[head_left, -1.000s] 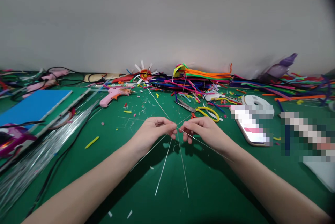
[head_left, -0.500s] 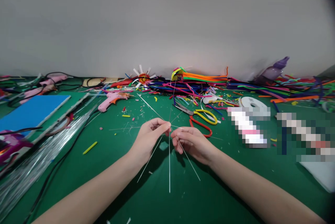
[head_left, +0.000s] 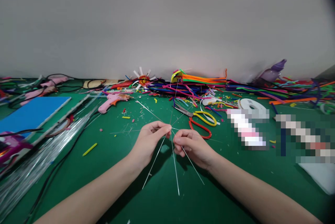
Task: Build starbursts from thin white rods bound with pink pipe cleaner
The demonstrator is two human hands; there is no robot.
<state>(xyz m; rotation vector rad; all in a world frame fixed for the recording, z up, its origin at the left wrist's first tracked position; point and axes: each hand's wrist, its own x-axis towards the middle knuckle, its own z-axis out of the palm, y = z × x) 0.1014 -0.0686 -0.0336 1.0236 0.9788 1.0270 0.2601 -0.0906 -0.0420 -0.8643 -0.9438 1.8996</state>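
Several thin, stiff silvery-white wires (head_left: 176,171) cross at one point and fan out like spokes over the green table. At that crossing, my left hand (head_left: 149,142) pinches them between thumb and forefinger. Close by on the right, my right hand (head_left: 195,145) has its fingers closed around one spoke that slants down to the lower right. The far spokes reach up toward the back, and the thinnest ones are hard to make out. Just behind my right hand lie scissors (head_left: 205,117) with one yellow and one red handle, blades apart.
Pink glue guns (head_left: 112,102) with black cords lie to the left, near a bundle of silvery strips (head_left: 60,147) and a blue board (head_left: 31,114). Colourful pipe cleaners (head_left: 204,79) line the back by a grey wall (head_left: 167,25). A white ribbon roll (head_left: 252,108) sits right.
The near ends of the wires have swung to the right, turning about the pinched crossing. Both hands sit slightly lower in the picture and keep their grips.
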